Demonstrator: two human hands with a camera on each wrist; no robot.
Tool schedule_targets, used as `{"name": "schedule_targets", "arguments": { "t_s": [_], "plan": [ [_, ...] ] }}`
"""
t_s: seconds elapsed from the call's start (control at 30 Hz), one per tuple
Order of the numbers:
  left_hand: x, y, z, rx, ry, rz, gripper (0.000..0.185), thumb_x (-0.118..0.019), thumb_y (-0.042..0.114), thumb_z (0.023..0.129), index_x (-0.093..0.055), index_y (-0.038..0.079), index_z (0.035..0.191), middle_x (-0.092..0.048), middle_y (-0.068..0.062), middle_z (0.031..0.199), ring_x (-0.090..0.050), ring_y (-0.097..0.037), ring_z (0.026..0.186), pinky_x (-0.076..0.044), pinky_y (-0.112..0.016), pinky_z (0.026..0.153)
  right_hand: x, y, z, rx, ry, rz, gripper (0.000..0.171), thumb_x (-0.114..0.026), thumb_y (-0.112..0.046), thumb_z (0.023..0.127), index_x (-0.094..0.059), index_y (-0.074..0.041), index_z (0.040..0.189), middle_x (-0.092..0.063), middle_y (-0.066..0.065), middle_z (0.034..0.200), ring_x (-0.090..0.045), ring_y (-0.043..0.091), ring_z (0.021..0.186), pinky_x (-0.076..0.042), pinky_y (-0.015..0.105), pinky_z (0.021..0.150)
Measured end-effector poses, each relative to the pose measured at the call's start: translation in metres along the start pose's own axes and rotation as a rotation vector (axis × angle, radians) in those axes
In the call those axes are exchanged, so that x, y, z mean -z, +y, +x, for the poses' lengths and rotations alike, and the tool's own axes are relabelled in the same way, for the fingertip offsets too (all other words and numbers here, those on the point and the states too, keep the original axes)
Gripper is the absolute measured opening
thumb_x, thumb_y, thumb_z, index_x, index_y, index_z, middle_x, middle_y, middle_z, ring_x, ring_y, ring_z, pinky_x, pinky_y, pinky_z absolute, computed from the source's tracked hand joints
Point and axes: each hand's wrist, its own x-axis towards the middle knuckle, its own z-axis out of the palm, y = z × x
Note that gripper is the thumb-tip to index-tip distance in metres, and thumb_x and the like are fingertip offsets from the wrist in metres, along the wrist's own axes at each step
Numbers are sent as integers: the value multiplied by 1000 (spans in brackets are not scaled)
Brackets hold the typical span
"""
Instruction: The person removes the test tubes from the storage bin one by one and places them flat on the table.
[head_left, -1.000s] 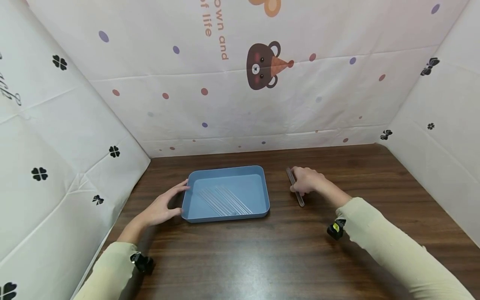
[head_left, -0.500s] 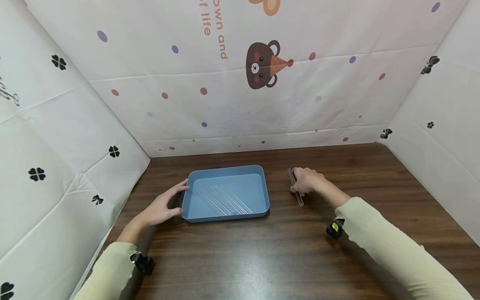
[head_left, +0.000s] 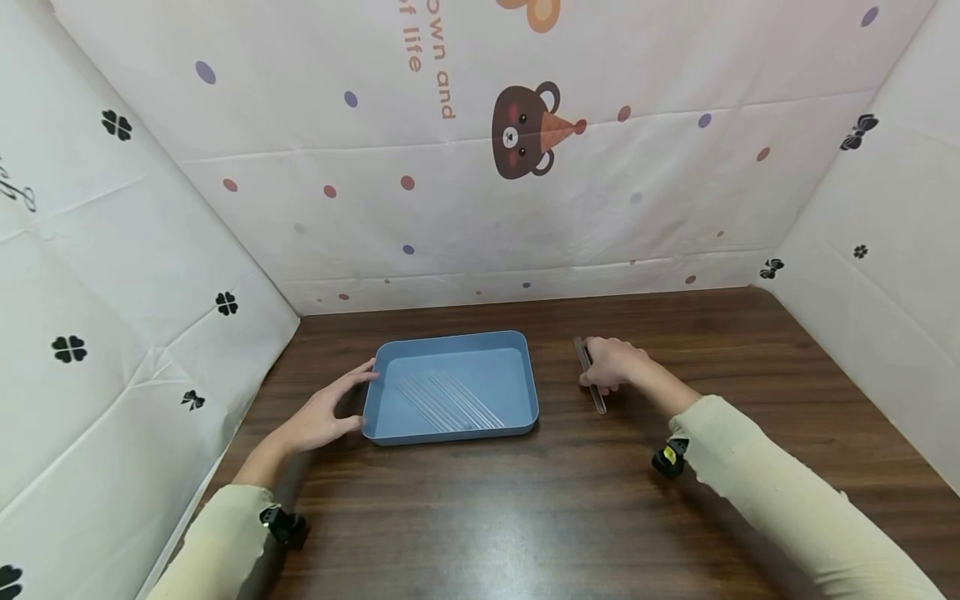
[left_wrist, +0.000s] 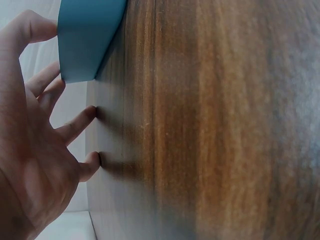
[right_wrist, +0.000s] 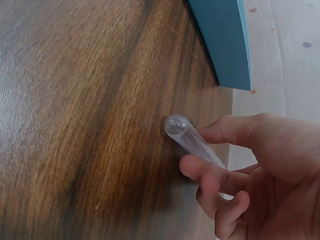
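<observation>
A shallow blue tray (head_left: 480,354) stands on the table, with several thin clear rods (head_left: 450,402) lying side by side in it at a slant. My left hand (head_left: 324,414) is at the tray's left side, fingers spread, thumb near the front corner and other fingertips at the wall farther back. In the left wrist view two fingertips (left_wrist: 91,112) reach down by the tabletop. To the right of the tray, my right hand (head_left: 615,363) pinches a clear test tube (right_wrist: 176,126) between thumb and fingers. Its rounded end points toward the wrist camera, and the tube lies low over the wood.
The dark wooden table (head_left: 480,517) carries all of this. White printed sheets hang as a back wall (head_left: 450,217) and as side walls left (head_left: 135,275) and right (head_left: 892,275). Dark wrist cameras sit on the left sleeve (head_left: 217,533) and right sleeve (head_left: 780,492).
</observation>
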Motion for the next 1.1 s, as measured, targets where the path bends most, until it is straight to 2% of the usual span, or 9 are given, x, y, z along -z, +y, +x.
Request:
{"name": "schedule_targets", "arguments": {
  "t_s": [0.27,0.57,0.77,1.1],
  "plan": [
    [0,0,0,-5,3,-3,74,-72,9,97,-49,7,168,-30,-21,187,-33,-56,169,-39,-81,122,1,-2,-1,1,-13,0,87,-77,-32,105,-35,7,171,-72,-1,65,-69,16,60,-49,34,67],
    [-1,0,-1,3,2,-8,74,-72,8,97,-49,7,168,-30,-20,187,-32,-56,169,-38,-82,123,2,-2,0,1,-17,-3,87,-77,-33,104,-35,6,170,-73,-1,66,-69,16,61,-50,36,71],
    [-1,-1,0,-1,2,-9,74,-72,9,98,-49,8,167,-30,-20,187,-32,-56,169,-38,-81,123,2,-2,1,1,-26,2,92,-78,-33,105,-29,6,174,-73,-1,66,-69,16,61,-48,34,68],
    [0,0,0,-4,2,-10,73,-72,9,97,-49,7,167,-30,-20,187,-33,-56,169,-39,-81,122,8,-1,-1,14,-24,23,89,-77,-31,105,-31,6,172,-74,3,70,-66,16,60,-50,32,65]
  ]
}}
